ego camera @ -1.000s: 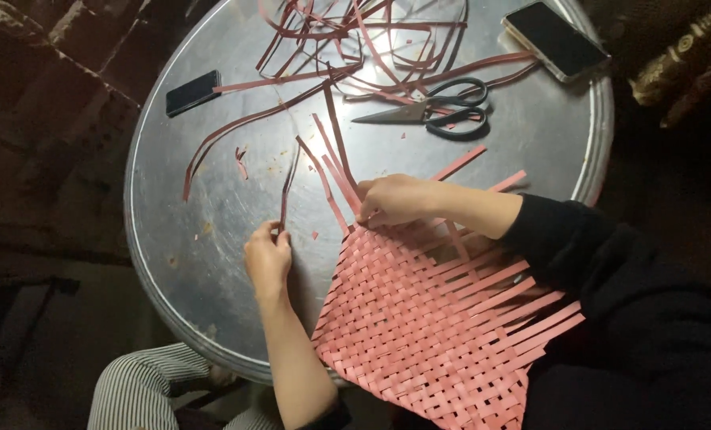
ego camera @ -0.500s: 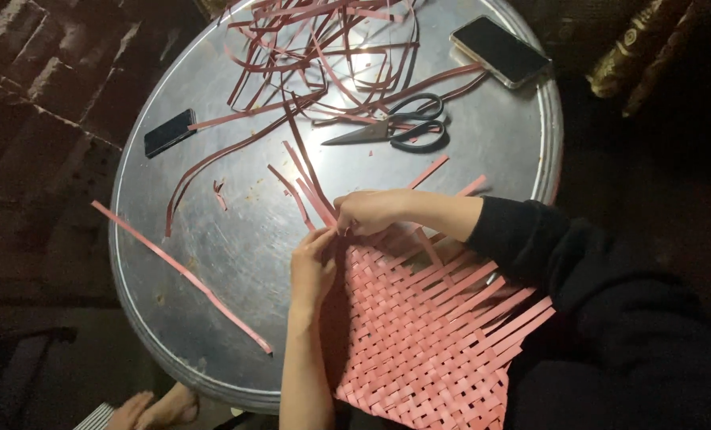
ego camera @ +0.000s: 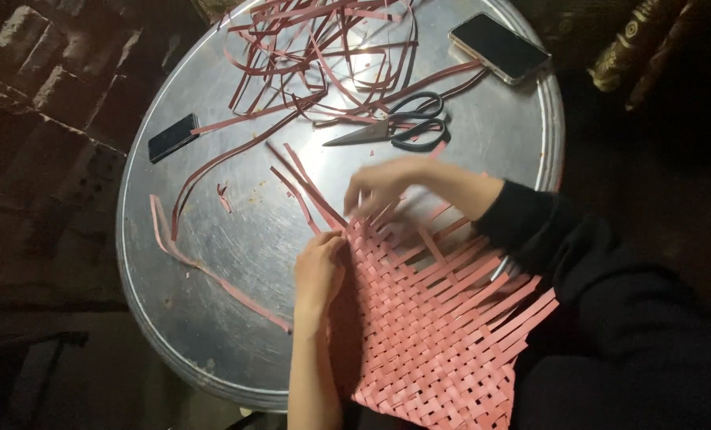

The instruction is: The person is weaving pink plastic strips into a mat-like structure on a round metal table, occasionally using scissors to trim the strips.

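Observation:
A pink woven mat of flat strips [ego camera: 435,326] lies on a round metal tray table [ego camera: 236,263], its lower part over my lap. My left hand [ego camera: 319,267] rests on the mat's left edge, fingers curled onto the weave near the loose strip ends. My right hand [ego camera: 387,185] hovers blurred over the mat's top corner, fingers bent around the upright strip ends [ego camera: 307,187]; what it grips is unclear. A long pink strip [ego camera: 212,275] lies loose on the tray left of my left hand.
A heap of loose pink strips [ego camera: 315,48] covers the far side of the tray. Black scissors [ego camera: 395,130] lie beyond my right hand. A phone [ego camera: 498,46] sits at the far right rim, and a small black device [ego camera: 172,137] at the left rim.
My left hand moved from the bare tray onto the mat's left edge. The long strip it held now lies flat on the tray. My right hand lifted slightly over the top corner.

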